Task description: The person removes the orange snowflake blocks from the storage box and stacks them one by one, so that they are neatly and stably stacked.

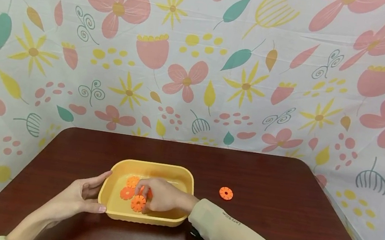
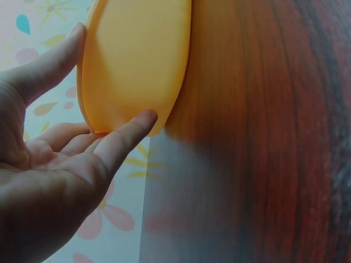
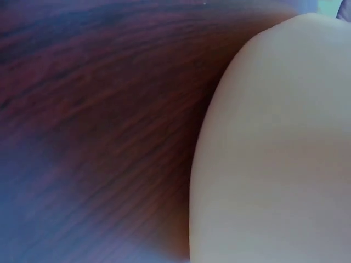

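A yellow plastic tub [image 1: 116, 212] sits on the table, with several orange notched discs inside. My left hand [image 1: 72, 195] holds the tub's left end, thumb at the near corner and fingers at the far one. In the left wrist view the thumb meets the rim and one finger lies along the tub's outer wall [image 2: 137, 60]. Inside the tub, my right hand [image 1: 161, 195] curls its fingers and pinches an orange notched disc [image 1: 138, 203]. Orange shows between its fingers too. Two other discs, one darker [image 1: 126, 193] and one lighter [image 1: 133, 181], lie beside the fingertips.
One more orange disc [image 1: 226, 193] lies on the dark wooden table [image 1: 275, 213], right of the tub. A floral cloth [image 1: 194, 54] hangs behind the table. The beige sleeve [image 3: 274, 153] fills much of the right wrist view, hiding the right hand there.
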Tool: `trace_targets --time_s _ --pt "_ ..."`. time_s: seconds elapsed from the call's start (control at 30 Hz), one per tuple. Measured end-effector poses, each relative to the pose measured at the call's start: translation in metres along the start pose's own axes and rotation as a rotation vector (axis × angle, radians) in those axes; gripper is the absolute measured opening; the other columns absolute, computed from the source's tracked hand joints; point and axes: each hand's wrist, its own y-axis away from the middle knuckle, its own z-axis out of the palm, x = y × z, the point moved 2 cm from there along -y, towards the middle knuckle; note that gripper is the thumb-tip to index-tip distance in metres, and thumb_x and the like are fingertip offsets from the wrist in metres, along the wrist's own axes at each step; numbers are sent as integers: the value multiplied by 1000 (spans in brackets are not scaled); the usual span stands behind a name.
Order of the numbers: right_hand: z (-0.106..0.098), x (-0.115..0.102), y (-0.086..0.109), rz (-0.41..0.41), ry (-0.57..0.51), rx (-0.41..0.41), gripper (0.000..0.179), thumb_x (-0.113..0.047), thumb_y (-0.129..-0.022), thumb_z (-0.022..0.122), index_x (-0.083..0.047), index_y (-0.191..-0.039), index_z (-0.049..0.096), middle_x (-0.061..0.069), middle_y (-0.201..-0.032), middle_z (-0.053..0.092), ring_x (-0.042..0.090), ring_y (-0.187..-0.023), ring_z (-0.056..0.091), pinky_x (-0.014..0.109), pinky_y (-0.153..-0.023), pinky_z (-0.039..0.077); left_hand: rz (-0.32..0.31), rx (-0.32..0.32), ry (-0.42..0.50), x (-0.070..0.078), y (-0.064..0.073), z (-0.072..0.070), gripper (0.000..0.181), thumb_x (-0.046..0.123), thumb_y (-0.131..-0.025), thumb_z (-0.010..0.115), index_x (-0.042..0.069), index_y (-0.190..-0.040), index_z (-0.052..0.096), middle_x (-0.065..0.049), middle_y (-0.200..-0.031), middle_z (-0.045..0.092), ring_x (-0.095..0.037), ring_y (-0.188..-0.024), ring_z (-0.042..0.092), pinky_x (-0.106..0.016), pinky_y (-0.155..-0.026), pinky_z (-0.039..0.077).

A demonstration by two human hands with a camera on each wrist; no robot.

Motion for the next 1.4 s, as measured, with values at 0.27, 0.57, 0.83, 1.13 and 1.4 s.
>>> trace_targets --time_s 0.27,0.57,0.83,1.13,1.4 --pt "-6 -3 3 -5 -19 -15 40 6 -80 86 -8 -117 79 -5 -84 68 6 -77 58 15 -70 47 5 2 -5 0 0 0 96 -2 -94 75 -3 -167 12 -33 -167 16 -41 -132 57 -37 -95 57" --pt "-6 1 3 -3 -104 4 39 5 -77 89 -8 -112 79 -4 -85 67 7 -79 57 17 -72 48 -12 14 0 -1 0 1 97 -2 -93 76 -1 -167 13 -33 -167 17 -41 -135 55 -38 -95 57" --pt "-13 3 5 40 -258 26 39 12 -74 86 -5 -108 78 -1 -84 67 17 -79 58 20 -65 46 -12 15 6 -1 0 1 98 -3 -93 77 -2 -167 13 -34 -167 16 -44 -133 56 -39 -94 58" --pt "-22 0 10 47 -347 58 42 9 -73 92 -1 -111 79 0 -85 68 14 -67 52 19 -61 41 -7 12 4 -1 0 1 98 -3 -93 77 -2 -167 12 -35 -166 16 -46 -133 56 -40 -94 58" --pt "-29 1 17 53 -418 91 43 8 -72 91 1 -113 80 2 -92 71 13 -62 42 19 -59 36 -8 12 6 -1 0 0 98 -3 -93 77 -2 -167 12 -34 -166 16 -45 -133 56 -39 -94 58"
